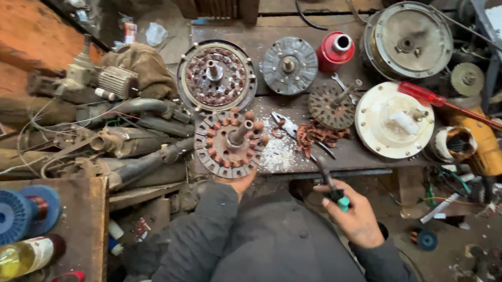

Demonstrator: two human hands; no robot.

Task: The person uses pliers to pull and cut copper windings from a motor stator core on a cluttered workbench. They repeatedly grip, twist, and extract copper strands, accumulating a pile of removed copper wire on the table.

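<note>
Left hand (238,183) grips the round copper-wound stator (229,144); right hand (355,212) clasps a green-handled tool (331,185).

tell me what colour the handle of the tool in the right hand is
Green-teal, with a dark shaft, on the tool in the right hand; head view.

This is a motor repair workshop, cluttered and grimy. A dark, worn workbench (365,152) carries dismantled ceiling-fan parts: a wound stator (216,76) with copper coils, a grey rotor disc (290,65), a cream motor housing (394,120) and a large metal cover (408,39). Scraps of stripped copper wire (319,134) and pale dust lie among them, beside a red-handled screwdriver (430,99). To the left, rusty old motors and pipes (119,145) are piled up, and a blue spool of winding wire (12,214) sits on a wooden block (80,229).
</note>
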